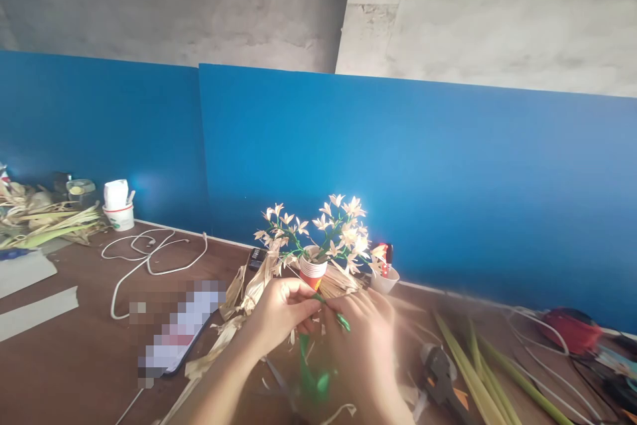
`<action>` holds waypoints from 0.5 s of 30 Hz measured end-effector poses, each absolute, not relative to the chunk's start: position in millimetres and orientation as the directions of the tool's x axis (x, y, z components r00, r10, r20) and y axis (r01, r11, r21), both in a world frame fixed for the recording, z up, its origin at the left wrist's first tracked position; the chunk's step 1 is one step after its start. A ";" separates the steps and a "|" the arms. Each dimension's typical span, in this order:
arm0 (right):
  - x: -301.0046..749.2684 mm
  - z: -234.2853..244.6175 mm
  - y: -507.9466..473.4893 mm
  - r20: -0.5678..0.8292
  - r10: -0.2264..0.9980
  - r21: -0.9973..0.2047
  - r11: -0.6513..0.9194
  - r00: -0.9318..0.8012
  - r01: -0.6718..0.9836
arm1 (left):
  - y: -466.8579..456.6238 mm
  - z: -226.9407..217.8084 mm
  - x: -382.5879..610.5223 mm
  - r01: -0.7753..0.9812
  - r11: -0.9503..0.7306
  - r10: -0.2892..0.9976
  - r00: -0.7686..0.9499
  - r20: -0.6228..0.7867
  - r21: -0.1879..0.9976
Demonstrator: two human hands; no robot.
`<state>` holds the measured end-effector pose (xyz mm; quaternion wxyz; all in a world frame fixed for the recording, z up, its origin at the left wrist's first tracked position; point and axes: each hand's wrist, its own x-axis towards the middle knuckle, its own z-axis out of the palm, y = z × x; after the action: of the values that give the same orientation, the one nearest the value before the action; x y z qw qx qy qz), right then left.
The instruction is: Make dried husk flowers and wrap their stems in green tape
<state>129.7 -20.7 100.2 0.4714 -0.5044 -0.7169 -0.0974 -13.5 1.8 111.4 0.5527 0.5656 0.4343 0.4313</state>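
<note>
Close together above the tabletop, my left hand (284, 311) and my right hand (362, 331) both pinch a thin green stem (343, 322) that slants between the fingertips. Green tape (304, 352) hangs below the hands, ending in a blurred green lump (322, 384) that may be its roll. Just beyond my fingers stands a red and white paper cup (312, 269) holding green stems with small cream flowers (348, 233). Dry husks (259, 279) lie around the cup. What the fingertips press on is partly hidden.
A phone (184, 332) and white cable (144, 259) lie to the left. On the right are a dark tool with orange parts (442, 375), long green leaves (478, 372) and a red pouch (572, 330). A white cup (385, 279) stands against the blue partition (398, 166).
</note>
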 end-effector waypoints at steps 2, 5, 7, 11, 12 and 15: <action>129.4 99.2 -19.9 0.774 0.631 -0.338 0.469 -0.042 0.816 | 2.3 109.0 -13.9 0.023 -0.030 0.969 0.245 0.024 0.999; 129.4 98.4 -18.9 0.757 0.652 -0.365 0.460 -0.030 0.809 | 2.6 106.7 -13.3 0.044 -0.041 0.977 0.213 0.031 0.998; 131.0 99.8 -18.3 0.714 0.700 -0.422 0.454 -0.021 0.785 | 2.7 106.7 -13.1 0.041 -0.058 0.977 0.209 0.049 0.997; 139.4 107.0 -17.0 0.440 0.898 -0.719 0.371 -0.029 0.587 | 2.2 110.1 -16.4 0.011 -0.094 0.970 0.226 0.089 0.996; 142.1 108.8 -16.8 0.326 0.944 -0.816 0.307 -0.049 0.489 | 1.8 111.1 -17.8 0.005 -0.090 0.967 0.240 0.086 0.996; 149.3 110.9 -16.0 0.017 0.979 -0.988 0.047 -0.202 0.147 | 0.4 112.9 -22.3 -0.031 -0.042 0.951 0.304 0.050 0.999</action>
<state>149.3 -16.0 110.9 0.4159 -0.4755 -0.5922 0.5002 -22.3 0.4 112.9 0.5655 0.5765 0.3989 0.4344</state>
